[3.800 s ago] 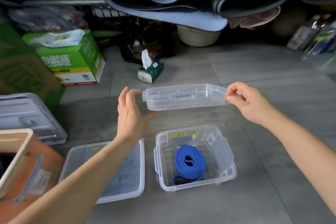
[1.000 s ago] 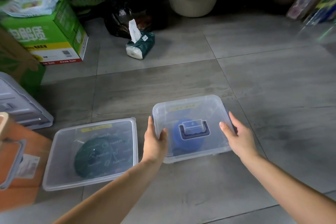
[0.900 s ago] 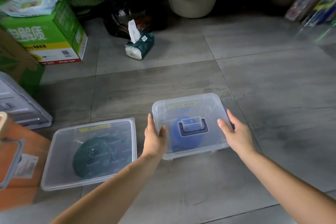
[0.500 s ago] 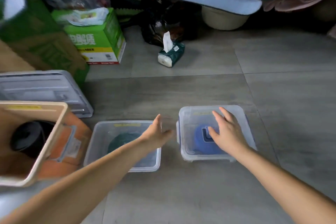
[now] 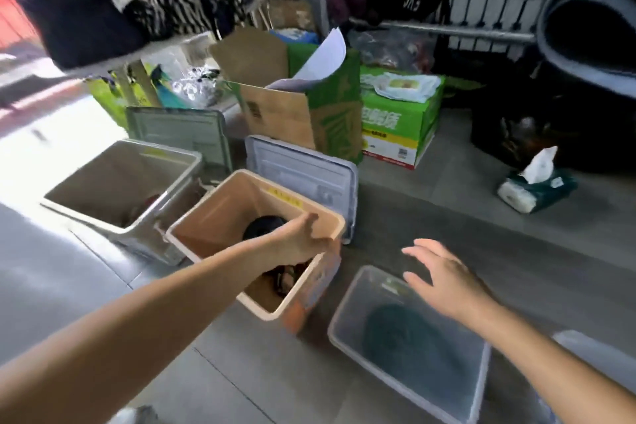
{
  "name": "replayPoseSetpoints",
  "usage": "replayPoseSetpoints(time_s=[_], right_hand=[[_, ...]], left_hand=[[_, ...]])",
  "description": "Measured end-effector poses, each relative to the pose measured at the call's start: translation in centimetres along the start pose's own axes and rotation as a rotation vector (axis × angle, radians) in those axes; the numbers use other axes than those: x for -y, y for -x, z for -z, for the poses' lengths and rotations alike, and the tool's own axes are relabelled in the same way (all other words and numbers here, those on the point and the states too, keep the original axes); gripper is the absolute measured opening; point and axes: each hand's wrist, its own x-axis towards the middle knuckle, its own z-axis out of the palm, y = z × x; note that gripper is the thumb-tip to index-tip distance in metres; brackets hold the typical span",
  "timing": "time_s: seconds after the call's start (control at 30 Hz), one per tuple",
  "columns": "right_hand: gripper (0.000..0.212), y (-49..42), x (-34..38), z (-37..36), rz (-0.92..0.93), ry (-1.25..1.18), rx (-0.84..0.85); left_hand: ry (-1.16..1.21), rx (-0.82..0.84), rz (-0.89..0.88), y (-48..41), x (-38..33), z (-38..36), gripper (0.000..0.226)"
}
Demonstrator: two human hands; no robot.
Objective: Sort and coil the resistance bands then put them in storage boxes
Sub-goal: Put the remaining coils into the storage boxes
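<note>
While the left hand point(image 5: 303, 237) grips the near corner rim of the orange storage box point(image 5: 311, 289), the right hand point(image 5: 444, 277) hovers, fingers spread and holding nothing, above the lidded clear box point(image 5: 358, 289). The step appears to be drawing the orange box closer to reach the next band. Done well, it would slide flat along the floor point(image 5: 447, 210) rather than tip, steering past the clear box just beside it, with the free hand ready to steady the opposite wall.

Count:
- Three storage boxes are fully shown: orange, grey box point(image 5: 113, 169) and clear. A fourth box edge point(image 5: 585, 348) is at right.
- Two loose lids stand behind, a pale lid point(image 5: 303, 169) and a darker lid point(image 5: 179, 132).
- One green coiled band point(image 5: 406, 334) lies under the clear lid.
- One black coil point(image 5: 263, 225) is in the orange box.
- One dark tangle point(image 5: 285, 275) lies there too, its strand number indeterminate.
</note>
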Motion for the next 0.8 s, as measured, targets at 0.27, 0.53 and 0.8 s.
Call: replayPoseSetpoints(time_s=[0.27,0.53,0.8], right_hand=[[0.062,-14.1,7.1,-2.7,-0.343,-0.1,-0.161],[0.071,-21.7,10.0,-6.3,-0.672,-0.313,-0.325],[0.057,-22.4,10.3,-7.3,-0.754,-0.358,-0.467]], left_hand=[[0.026,-0.248,0.047,-10.7,11.3,13.4,0.03],[0.165,-0.185,-0.023,-22.5,15.7,19.0,0.047],[0.585,-0.026,0.033,-28.8,16.8,16.9,0.024]])
